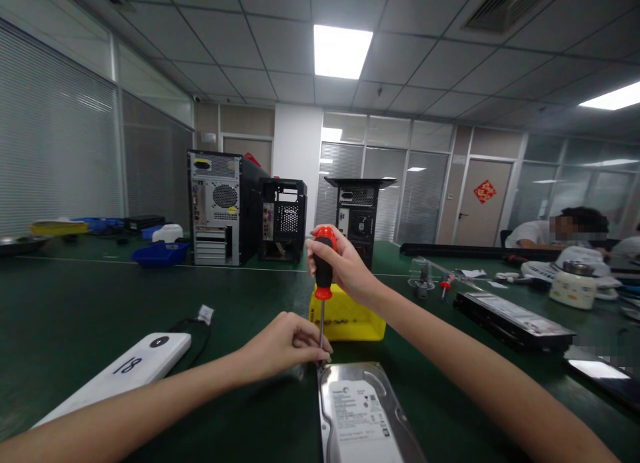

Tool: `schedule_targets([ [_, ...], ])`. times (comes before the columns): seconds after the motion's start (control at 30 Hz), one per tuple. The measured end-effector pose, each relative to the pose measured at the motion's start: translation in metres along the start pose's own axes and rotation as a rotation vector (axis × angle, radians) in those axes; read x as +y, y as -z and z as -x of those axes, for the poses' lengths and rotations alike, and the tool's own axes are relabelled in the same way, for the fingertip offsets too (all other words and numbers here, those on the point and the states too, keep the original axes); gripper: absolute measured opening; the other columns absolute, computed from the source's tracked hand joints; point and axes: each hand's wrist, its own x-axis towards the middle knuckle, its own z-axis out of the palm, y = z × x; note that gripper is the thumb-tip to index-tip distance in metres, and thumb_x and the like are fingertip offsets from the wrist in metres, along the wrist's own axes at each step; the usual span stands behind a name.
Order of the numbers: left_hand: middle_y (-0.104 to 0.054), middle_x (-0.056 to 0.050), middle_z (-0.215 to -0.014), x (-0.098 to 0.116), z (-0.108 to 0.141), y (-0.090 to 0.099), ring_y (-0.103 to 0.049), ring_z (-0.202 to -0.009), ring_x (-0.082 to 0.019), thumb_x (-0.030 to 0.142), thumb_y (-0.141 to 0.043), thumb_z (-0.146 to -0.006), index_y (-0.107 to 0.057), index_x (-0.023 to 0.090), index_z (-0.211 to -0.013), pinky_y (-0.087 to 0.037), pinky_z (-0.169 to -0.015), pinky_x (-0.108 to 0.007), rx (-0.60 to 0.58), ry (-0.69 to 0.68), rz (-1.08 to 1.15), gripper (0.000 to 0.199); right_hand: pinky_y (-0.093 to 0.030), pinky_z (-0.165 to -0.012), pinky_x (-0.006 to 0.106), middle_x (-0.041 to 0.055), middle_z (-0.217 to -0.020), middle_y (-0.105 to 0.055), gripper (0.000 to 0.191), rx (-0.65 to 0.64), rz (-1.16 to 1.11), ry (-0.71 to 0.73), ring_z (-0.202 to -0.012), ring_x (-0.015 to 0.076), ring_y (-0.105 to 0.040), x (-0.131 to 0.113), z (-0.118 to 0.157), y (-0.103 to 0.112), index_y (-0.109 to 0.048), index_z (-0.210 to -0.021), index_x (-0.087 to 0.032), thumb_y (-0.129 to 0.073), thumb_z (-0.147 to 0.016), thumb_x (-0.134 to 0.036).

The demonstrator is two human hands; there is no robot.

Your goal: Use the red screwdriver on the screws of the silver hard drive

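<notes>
A silver hard drive [363,410] with a white label lies on the green table, close in front of me. My right hand [340,256] is wrapped around the red and black handle of a screwdriver [324,266], which stands upright with its shaft pointing down. The tip meets the far left corner of the hard drive. Beside that corner, my left hand [287,340] is closed, thumb and fingers around the lower end of the shaft; what they pinch is too small to make out. Just behind the hands sits a yellow bin [353,316] holding small dark pieces.
A white power bank [130,366] marked 18 lies left. Computer cases [215,206] stand at the back. To the right are another drive-like unit [515,320], a phone [600,373], a jar [573,284] and a small red screwdriver [445,286]. A blue tray [160,253] sits back left. A person [540,233] leans at the far right.
</notes>
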Motion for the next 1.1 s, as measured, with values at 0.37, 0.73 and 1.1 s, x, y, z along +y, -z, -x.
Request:
schedule_targets([
  [0.37, -0.072, -0.008, -0.087, 0.000, 0.000, 0.000, -0.068, -0.079, -0.019, 0.029, -0.063, -0.078, -0.069, 0.012, -0.092, -0.053, -0.074, -0.028, -0.008, -0.026, -0.010, 0.023, -0.044, -0.056, 0.022, -0.0048, -0.070, -0.053, 0.026, -0.003, -0.019, -0.015, -0.056, 0.0075, -0.051, -0.001, 0.001, -0.001, -0.046, -0.098, -0.024, -0.063, -0.079, -0.030],
  [0.73, -0.068, -0.006, -0.102, 0.002, 0.003, 0.004, -0.062, -0.089, -0.019, 0.041, -0.067, -0.074, -0.066, 0.017, -0.105, -0.048, -0.072, -0.025, -0.123, -0.037, -0.116, 0.039, -0.044, -0.054, 0.022, -0.0025, -0.072, -0.052, 0.022, -0.040, -0.162, -0.022, -0.057, 0.0087, -0.051, -0.002, 0.001, -0.001, -0.051, -0.101, -0.022, -0.047, -0.087, -0.039],
  [1.1, -0.057, -0.003, -0.108, 0.017, 0.008, 0.011, -0.052, -0.093, -0.020, 0.048, -0.067, -0.072, -0.060, 0.025, -0.116, -0.040, -0.067, -0.024, -0.262, 0.065, -0.288, 0.050, -0.051, -0.060, 0.025, 0.0001, -0.082, -0.056, 0.021, -0.049, -0.138, -0.051, -0.065, 0.0103, -0.056, -0.007, 0.000, 0.002, -0.051, -0.096, -0.020, -0.057, -0.081, -0.034],
])
